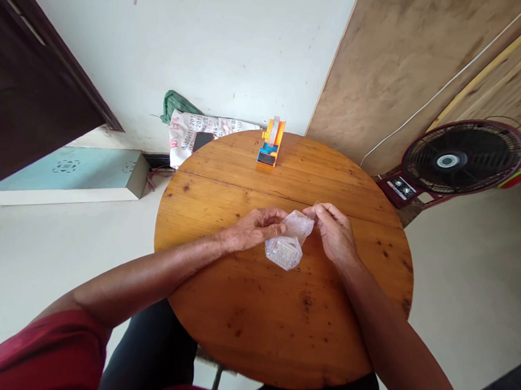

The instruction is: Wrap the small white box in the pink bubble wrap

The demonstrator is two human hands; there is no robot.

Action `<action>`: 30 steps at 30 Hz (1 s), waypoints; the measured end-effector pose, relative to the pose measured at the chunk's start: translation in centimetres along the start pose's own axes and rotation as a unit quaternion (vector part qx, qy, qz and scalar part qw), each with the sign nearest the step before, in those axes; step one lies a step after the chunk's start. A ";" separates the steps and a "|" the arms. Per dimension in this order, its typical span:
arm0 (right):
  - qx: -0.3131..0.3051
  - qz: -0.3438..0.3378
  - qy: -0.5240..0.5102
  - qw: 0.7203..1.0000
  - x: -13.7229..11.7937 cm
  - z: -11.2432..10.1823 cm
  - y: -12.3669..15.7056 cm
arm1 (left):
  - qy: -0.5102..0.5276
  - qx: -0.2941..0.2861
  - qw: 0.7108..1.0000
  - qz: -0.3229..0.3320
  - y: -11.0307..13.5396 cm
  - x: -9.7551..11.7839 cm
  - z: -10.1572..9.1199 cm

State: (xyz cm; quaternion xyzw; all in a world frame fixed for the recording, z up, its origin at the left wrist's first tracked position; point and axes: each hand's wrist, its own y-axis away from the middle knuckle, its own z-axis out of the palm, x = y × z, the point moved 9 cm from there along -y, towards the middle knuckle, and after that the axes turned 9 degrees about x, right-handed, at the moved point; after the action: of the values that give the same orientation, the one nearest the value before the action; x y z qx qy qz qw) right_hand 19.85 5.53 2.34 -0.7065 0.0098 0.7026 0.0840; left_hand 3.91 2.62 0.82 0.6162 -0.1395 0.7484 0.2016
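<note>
A clear, crinkled plastic piece (284, 252) is between my two hands above the middle of the table. Its nearer part is roughly six-sided with a whitish pattern on it, and a second see-through part reaches up behind. My left hand (256, 227) grips its left side, thumb over the near face and fingers bent behind. At its upper right corner, my right hand (332, 227) has thumb and forefinger pinched together at the plastic edge. Whether the plastic wraps something inside, I cannot tell.
An orange and blue tape dispenser (271, 141) stands at the far edge of the round wooden table (244, 312). Behind it, a printed white sack (187, 133) with a dark flat object (202, 140) leans near the wall. A fan (463, 157) is at the right.
</note>
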 end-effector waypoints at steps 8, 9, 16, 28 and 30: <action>-0.068 0.084 -0.027 0.994 1.1 1.3 0.4 | -0.031 0.089 0.995 0.025 -0.6 -0.1 -1.6; -0.095 0.092 -0.025 0.991 1.2 1.7 0.6 | -0.027 0.098 0.995 0.025 -0.6 0.0 -1.7; -0.254 0.073 0.000 0.965 0.3 4.2 2.6 | -0.029 0.127 0.991 0.034 -0.7 0.5 -2.4; -0.182 -0.006 0.118 0.976 0.5 3.7 2.3 | -0.001 0.106 0.994 0.029 -0.8 0.2 -1.8; -0.176 -0.005 0.115 0.978 0.6 3.7 2.2 | 0.005 0.112 0.993 0.034 -0.7 0.4 -1.8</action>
State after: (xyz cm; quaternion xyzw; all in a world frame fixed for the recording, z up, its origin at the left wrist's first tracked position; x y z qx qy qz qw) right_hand 15.92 3.88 1.53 -0.7861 -0.1076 0.6074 -0.0400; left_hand 2.58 4.12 0.83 0.6262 -0.0748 0.7686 0.1071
